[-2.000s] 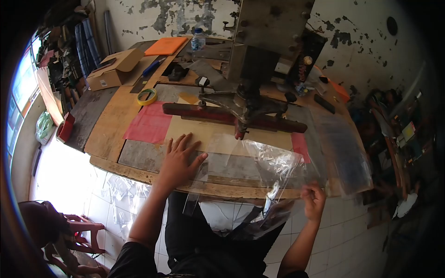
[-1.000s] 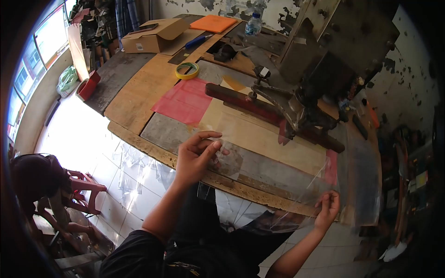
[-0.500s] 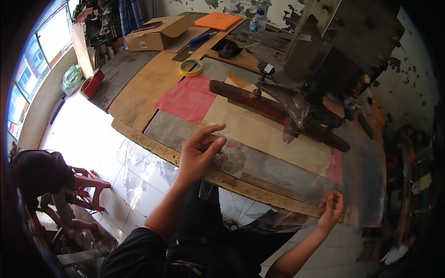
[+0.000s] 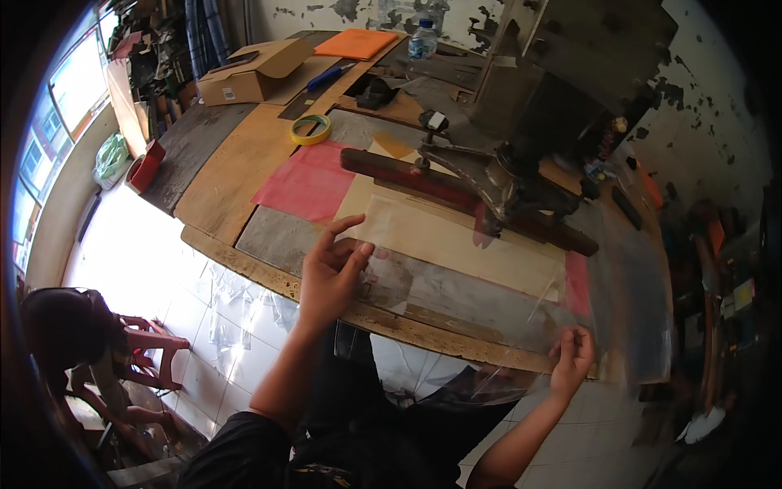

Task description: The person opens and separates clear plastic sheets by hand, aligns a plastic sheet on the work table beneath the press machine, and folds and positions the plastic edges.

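A clear plastic sheet (image 4: 456,326) spans the space between my hands, over the near edge of the table. My left hand (image 4: 330,273) pinches its left end between thumb and fingers, with the index finger raised. At the sheet's right end, my right hand (image 4: 573,357) has its fingers curled on the plastic. Beyond the sheet lies a cream board (image 4: 464,244) beneath the dark red bar (image 4: 456,196) of a metal press (image 4: 513,175). Pink sheets show at both ends of the board, the larger pink sheet (image 4: 305,181) at the left.
Yellow tape (image 4: 310,129), a cardboard box (image 4: 244,77), a blue cutter (image 4: 325,78), an orange pad (image 4: 356,44) and a water bottle (image 4: 422,41) are farther back. Stacked clear sheets (image 4: 639,301) lie at the right. A person (image 4: 69,326) is near a red stool (image 4: 155,346) at lower left.
My left hand has lifted off the board and now grips the plastic. My right hand still holds its end, and the sheet is spread between them. The view has turned left.
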Tool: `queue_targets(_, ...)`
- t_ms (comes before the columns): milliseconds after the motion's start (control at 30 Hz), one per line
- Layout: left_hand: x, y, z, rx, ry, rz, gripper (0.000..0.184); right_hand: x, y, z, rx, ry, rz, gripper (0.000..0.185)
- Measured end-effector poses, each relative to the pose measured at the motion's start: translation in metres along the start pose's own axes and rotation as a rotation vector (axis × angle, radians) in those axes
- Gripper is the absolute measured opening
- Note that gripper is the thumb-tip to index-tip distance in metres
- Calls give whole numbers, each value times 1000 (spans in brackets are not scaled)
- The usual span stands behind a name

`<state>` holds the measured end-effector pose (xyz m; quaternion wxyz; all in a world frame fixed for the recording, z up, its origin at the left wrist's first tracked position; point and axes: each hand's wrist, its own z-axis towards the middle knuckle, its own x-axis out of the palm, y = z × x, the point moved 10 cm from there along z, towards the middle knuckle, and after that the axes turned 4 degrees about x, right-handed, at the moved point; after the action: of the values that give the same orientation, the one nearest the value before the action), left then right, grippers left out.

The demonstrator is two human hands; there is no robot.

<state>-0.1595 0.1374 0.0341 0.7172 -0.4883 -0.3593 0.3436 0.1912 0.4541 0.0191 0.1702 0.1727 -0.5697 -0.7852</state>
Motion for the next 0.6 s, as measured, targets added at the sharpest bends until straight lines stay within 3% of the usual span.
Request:
queue_targets(167, 0, -5, 0, 107, -88, 41, 50, 1, 1, -2, -21, -21, -15, 19)
queue_targets(233, 4, -53, -10, 532, -168, 626, 53, 6, 2, -4, 0, -22, -25, 19)
queue_targets(300, 12, -78, -22, 608, -196, 614, 45, 17, 10, -12, -7, -31, -41, 19)
queue_targets(367, 42, -76, -42, 667, 105, 710, 32, 29, 13, -20, 16, -14, -8, 19)
queue_targets(433, 81, -66, -78, 543, 489, 556, 26, 39, 23, -32, 13, -7, 20, 18)
queue_targets(500, 112, -73, -102, 493, 565, 521, 31, 50, 36, -48, -23, 3, 30, 17)
queue_targets(533, 116, -74, -108, 490, 561, 523, 31, 57, 45, -53, -94, 7, -37, 26)
queue_targets(600, 121, -52, -112, 255, 611, 573, 36, 65, 56, -64, -152, 35, -57, 27)
